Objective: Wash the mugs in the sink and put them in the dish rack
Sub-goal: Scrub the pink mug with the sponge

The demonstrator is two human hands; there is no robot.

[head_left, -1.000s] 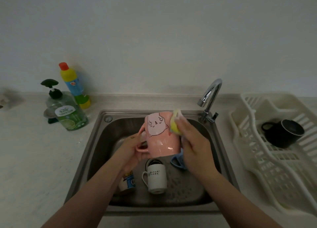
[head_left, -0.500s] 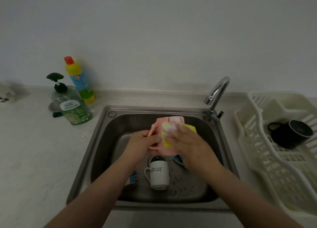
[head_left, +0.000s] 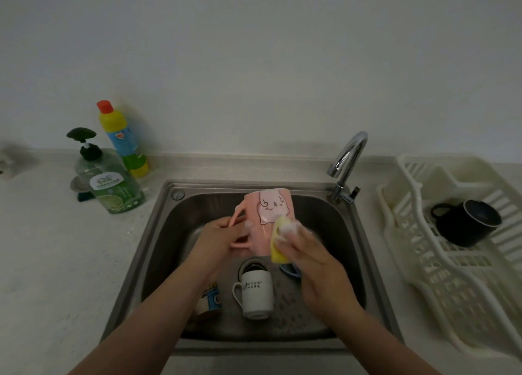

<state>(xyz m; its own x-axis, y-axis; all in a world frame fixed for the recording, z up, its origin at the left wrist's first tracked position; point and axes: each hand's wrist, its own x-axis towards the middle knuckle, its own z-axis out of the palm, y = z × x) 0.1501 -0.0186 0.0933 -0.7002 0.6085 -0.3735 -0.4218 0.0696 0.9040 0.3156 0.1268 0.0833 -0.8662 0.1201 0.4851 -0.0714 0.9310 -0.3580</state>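
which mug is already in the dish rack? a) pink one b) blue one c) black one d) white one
c: the black mug lies on its side in the dish rack, while the pink mug is held over the sink.

We are reaching both bare forearms forward from the lower edge of the view, converging toward the middle. Our left hand (head_left: 223, 240) is curling its fingers through and around the handle of the pink mug (head_left: 267, 219), holding it up with the thumb toward us. Our right hand (head_left: 310, 257) is lying palm down, wrist bent slightly inward, its fingers wrapping the yellow sponge (head_left: 278, 240) and pressing it against the mug's side. Foam is showing on our right fingertips (head_left: 291, 229).
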